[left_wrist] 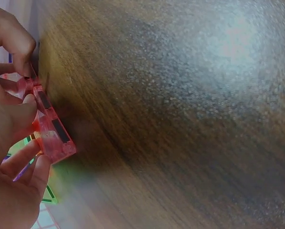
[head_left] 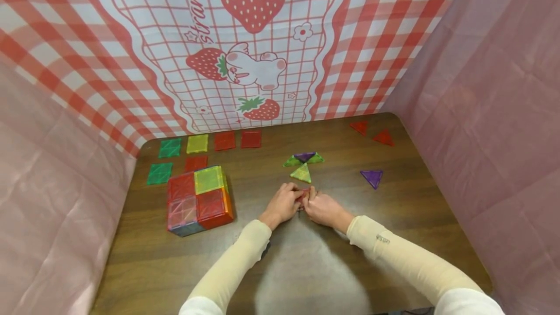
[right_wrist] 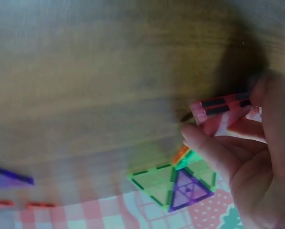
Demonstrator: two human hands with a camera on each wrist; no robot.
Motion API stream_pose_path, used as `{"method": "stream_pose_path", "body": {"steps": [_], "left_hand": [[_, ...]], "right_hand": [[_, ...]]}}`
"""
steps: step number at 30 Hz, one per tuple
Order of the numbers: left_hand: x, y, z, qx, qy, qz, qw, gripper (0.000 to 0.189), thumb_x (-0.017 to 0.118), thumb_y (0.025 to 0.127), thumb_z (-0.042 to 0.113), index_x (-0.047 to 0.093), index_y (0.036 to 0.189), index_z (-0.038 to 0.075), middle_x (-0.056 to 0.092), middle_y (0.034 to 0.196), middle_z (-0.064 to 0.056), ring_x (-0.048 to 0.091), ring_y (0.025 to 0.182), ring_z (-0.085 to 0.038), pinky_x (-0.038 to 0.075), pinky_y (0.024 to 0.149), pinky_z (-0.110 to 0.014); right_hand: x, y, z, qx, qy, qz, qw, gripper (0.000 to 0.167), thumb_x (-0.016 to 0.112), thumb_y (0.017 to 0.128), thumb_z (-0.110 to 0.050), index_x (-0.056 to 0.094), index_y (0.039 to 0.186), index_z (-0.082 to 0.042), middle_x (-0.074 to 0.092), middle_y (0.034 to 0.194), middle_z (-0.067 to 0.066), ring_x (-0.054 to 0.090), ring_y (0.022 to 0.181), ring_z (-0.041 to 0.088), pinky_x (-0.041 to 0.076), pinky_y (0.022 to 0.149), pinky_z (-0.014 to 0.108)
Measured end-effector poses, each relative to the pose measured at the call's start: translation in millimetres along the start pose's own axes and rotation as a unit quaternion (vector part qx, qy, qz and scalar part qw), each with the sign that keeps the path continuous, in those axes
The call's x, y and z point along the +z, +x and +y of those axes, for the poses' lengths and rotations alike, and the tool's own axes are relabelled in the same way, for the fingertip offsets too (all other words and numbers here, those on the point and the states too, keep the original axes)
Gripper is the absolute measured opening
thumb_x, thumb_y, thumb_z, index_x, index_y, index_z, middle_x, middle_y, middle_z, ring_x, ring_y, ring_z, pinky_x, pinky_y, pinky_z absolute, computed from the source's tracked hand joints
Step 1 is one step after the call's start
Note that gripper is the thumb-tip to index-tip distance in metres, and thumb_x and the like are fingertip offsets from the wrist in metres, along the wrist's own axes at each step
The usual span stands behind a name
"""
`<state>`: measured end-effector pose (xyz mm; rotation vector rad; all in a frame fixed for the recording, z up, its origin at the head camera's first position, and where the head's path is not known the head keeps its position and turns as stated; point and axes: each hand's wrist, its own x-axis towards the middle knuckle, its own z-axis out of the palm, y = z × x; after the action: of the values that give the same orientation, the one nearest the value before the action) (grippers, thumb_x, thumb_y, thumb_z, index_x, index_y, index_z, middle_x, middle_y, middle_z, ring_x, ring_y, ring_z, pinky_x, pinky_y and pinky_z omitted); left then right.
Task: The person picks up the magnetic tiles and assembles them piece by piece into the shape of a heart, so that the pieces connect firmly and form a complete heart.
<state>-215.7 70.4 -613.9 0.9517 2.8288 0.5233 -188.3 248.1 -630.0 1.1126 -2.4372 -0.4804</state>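
Note:
Near the middle of the table, my left hand (head_left: pixel 282 204) and right hand (head_left: pixel 324 209) meet, both pinching red magnetic tiles (head_left: pixel 305 192). In the right wrist view two rows of dark magnets run along the edges of these red tiles (right_wrist: pixel 223 106), side by side. The left wrist view shows a red edge (left_wrist: pixel 56 131) between fingertips; fingers hide the tiles' full shape. Just beyond the hands lies a yellow-green triangle tile (head_left: pixel 302 173). Behind it stands a group of green tiles (head_left: pixel 316 158) with a purple triangle (head_left: pixel 305 156) between them.
To the left stands a block of red, yellow and clear square tiles (head_left: pixel 181 186). Loose squares lie behind it, among them a green tile (head_left: pixel 159 173) and a yellow tile (head_left: pixel 197 143). At right are a purple triangle (head_left: pixel 372 178) and two red triangles (head_left: pixel 384 137).

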Motion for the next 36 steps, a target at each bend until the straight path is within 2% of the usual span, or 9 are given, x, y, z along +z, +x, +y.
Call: {"method": "stream_pose_path", "body": {"steps": [3, 5, 8, 15, 21, 25, 28, 32, 36], "left_hand": [[-0.5, 0.6, 0.0, 0.0, -0.004, -0.003, 1.0, 0.03, 0.068, 0.095, 0.012, 0.074, 0.123, 0.009, 0.064, 0.126, -0.007, 0.058, 0.115, -0.025, 0.048, 0.104, -0.034], [-0.6, 0.4, -0.3, 0.001, -0.005, -0.005, 1.0, 0.031, 0.068, 0.094, 0.009, 0.073, 0.124, 0.008, 0.064, 0.127, -0.008, 0.058, 0.116, -0.025, 0.048, 0.104, -0.034], [0.1, -0.5, -1.4, 0.006, -0.002, -0.006, 1.0, 0.033, 0.068, 0.092, 0.006, 0.074, 0.124, 0.008, 0.064, 0.127, -0.008, 0.058, 0.115, -0.026, 0.047, 0.104, -0.034], [1.5, -2.8, -3.8, 0.023, -0.009, 0.005, 0.9997, 0.034, 0.069, 0.09, 0.006, 0.074, 0.123, 0.008, 0.064, 0.125, -0.01, 0.058, 0.112, -0.027, 0.048, 0.101, -0.034], [1.5, -1.7, -6.7, 0.053, -0.006, 0.031, 0.9981, 0.033, 0.069, 0.09, 0.004, 0.074, 0.123, 0.006, 0.066, 0.12, -0.011, 0.06, 0.109, -0.029, 0.05, 0.1, -0.036], [0.1, -0.1, -8.1, 0.064, 0.002, 0.037, 0.9972, 0.036, 0.068, 0.09, 0.003, 0.072, 0.126, 0.006, 0.065, 0.12, -0.011, 0.06, 0.11, -0.029, 0.049, 0.1, -0.036], [-1.5, 0.6, -8.1, 0.053, -0.005, 0.015, 0.9985, 0.034, 0.07, 0.093, 0.009, 0.072, 0.126, 0.007, 0.064, 0.124, -0.011, 0.059, 0.114, -0.029, 0.048, 0.103, -0.036], [-2.7, 0.8, -7.5, 0.029, -0.013, -0.017, 0.9993, 0.032, 0.072, 0.095, 0.023, 0.073, 0.123, 0.008, 0.062, 0.127, -0.009, 0.056, 0.118, -0.027, 0.047, 0.105, -0.036], [-1.7, 1.1, -6.5, 0.03, -0.018, -0.021, 0.9992, 0.031, 0.073, 0.094, 0.027, 0.075, 0.119, 0.009, 0.062, 0.128, -0.009, 0.056, 0.119, -0.026, 0.046, 0.105, -0.035]], "right_hand": [[-2.2, 0.8, 1.4, -0.032, -0.064, 0.024, 0.9971, 0.025, 0.064, 0.089, -0.025, 0.063, 0.1, -0.003, 0.075, 0.087, 0.021, 0.073, 0.067, 0.024, 0.058, 0.055, 0.029], [-1.0, 1.7, 1.8, -0.046, -0.078, 0.04, 0.9951, 0.014, 0.055, 0.093, -0.016, 0.061, 0.1, -0.005, 0.075, 0.082, 0.018, 0.074, 0.069, 0.023, 0.058, 0.057, 0.029], [1.0, 2.4, 2.1, -0.057, -0.075, 0.05, 0.9943, 0.012, 0.049, 0.097, -0.013, 0.058, 0.102, -0.007, 0.073, 0.079, 0.018, 0.074, 0.071, 0.024, 0.059, 0.057, 0.03], [0.4, 2.6, 3.4, -0.078, -0.07, 0.036, 0.9939, 0.017, 0.058, 0.09, -0.018, 0.06, 0.105, -0.011, 0.071, 0.081, 0.015, 0.07, 0.071, 0.022, 0.055, 0.051, 0.028], [1.8, 2.6, 9.6, -0.061, 0.017, 0.025, 0.9977, 0.035, 0.08, 0.072, -0.032, 0.059, 0.097, -0.019, 0.064, 0.083, 0.01, 0.058, 0.058, 0.016, 0.048, 0.043, 0.027], [-1.6, 4.6, 16.3, -0.044, 0.096, 0.016, 0.9943, 0.024, 0.079, 0.075, -0.021, 0.065, 0.095, -0.019, 0.061, 0.089, 0.007, 0.058, 0.06, 0.017, 0.049, 0.045, 0.028], [-8.0, 5.8, 25.2, -0.035, 0.171, -0.019, 0.9845, 0.021, 0.077, 0.08, -0.017, 0.069, 0.099, -0.016, 0.062, 0.097, 0.007, 0.062, 0.069, 0.02, 0.055, 0.057, 0.033], [-15.1, 11.3, 39.9, -0.033, 0.262, -0.099, 0.9595, 0.035, 0.081, 0.08, -0.015, 0.069, 0.113, -0.01, 0.062, 0.104, 0.007, 0.064, 0.079, 0.024, 0.057, 0.074, 0.039], [-15.7, 19.6, 51.1, -0.037, 0.32, -0.172, 0.9308, 0.046, 0.084, 0.075, -0.014, 0.069, 0.118, -0.013, 0.057, 0.101, 0.004, 0.059, 0.076, 0.018, 0.055, 0.071, 0.037]]}}
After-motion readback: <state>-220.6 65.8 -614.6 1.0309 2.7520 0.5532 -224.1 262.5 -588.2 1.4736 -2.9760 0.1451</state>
